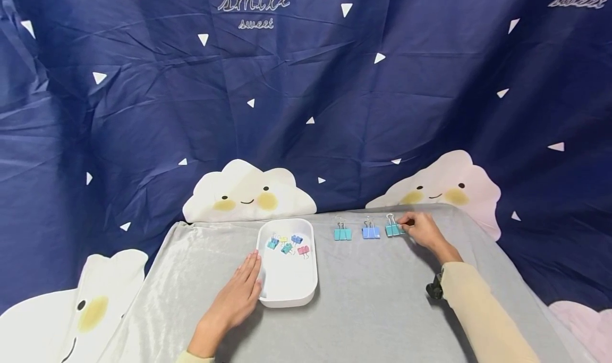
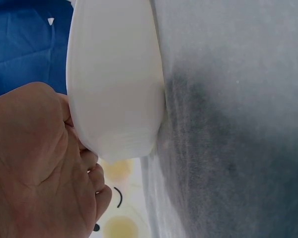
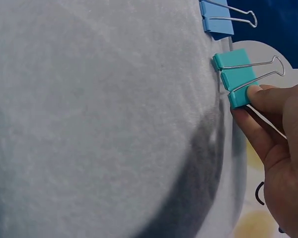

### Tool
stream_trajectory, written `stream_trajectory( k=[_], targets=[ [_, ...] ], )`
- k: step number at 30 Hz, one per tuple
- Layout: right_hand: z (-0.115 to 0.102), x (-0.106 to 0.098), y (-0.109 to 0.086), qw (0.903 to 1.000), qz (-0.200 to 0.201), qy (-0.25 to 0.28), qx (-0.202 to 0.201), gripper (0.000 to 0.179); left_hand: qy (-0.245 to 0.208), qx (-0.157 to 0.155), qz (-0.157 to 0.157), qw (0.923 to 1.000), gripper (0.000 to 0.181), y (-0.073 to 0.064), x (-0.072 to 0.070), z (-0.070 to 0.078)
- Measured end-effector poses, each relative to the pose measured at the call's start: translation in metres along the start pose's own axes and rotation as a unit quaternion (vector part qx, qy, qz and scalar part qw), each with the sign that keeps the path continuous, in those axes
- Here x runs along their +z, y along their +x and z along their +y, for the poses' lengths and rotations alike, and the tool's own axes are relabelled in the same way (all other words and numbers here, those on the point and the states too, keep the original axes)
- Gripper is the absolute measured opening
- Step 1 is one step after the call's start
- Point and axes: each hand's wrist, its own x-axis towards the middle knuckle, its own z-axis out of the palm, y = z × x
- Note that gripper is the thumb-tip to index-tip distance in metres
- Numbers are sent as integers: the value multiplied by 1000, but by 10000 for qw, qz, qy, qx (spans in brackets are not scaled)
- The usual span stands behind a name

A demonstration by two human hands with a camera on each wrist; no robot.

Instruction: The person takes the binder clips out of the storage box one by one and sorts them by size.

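Note:
A teal binder clip (image 3: 238, 77) is pinched by its right side between the thumb and fingers of my right hand (image 1: 423, 230); its wire handles point away from me. To its left in the head view are a blue binder clip (image 1: 371, 233) and another teal binder clip (image 1: 342, 234), making a row near the far table edge. My left hand (image 1: 238, 294) rests with extended fingers against the left side of a white tray (image 1: 288, 302). Inside the tray, toward its far end, lie several small binder clips, among them a pink clip (image 1: 303, 250) and a yellow clip (image 1: 283, 239).
Grey cloth (image 1: 363, 310) covers the table. Behind its far edge hangs a dark blue curtain (image 1: 334, 86) printed with white triangles and smiling clouds. A black device (image 1: 435, 287) sits on my right wrist.

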Motion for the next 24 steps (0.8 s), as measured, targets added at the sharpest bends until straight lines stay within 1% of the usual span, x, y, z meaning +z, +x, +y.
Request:
stream_trajectory(
  k=[7,15,20,24],
  targets=[
    [6,3,-1,9998,-137,22,168,11,23,-14,-45,10000,57,1,1,-1],
    [11,4,-3,9994,-169,-229,182,9,9,-30,-61,10000,58,1,2,-1],
    [11,4,-6,9991,-255,-200,282,14,-20,-53,-64,10000,58,1,1,-1],
    [10,4,-7,9985,-293,-159,445,17,-21,-67,-79,9999,58,1,0,-1]
  ],
)
